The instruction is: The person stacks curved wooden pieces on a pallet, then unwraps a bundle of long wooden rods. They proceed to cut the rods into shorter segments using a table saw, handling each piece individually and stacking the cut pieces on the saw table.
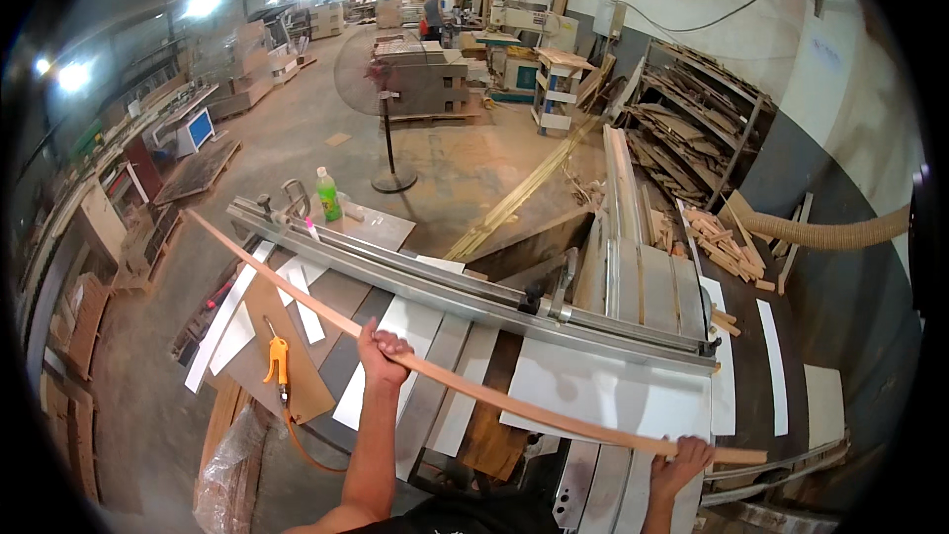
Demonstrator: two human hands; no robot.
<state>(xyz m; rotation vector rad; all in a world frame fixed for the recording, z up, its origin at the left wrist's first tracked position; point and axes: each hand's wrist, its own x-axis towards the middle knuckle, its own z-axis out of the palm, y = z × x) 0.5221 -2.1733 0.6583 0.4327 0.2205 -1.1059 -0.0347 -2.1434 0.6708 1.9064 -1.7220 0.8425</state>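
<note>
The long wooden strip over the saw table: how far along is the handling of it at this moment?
Done: the long wooden strip is lifted off the saw table, both hands gripping it. In hand: left hand holds it near mid-length, right hand near its right end; the far end reaches toward the green bottle. Left: it is not yet set against the metal fence, and nothing shows a cut on it.

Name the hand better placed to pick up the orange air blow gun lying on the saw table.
Left. The left hand grips the long thin wooden strip close beside the orange air blow gun; the right hand holds the strip's far end, well away.
</note>
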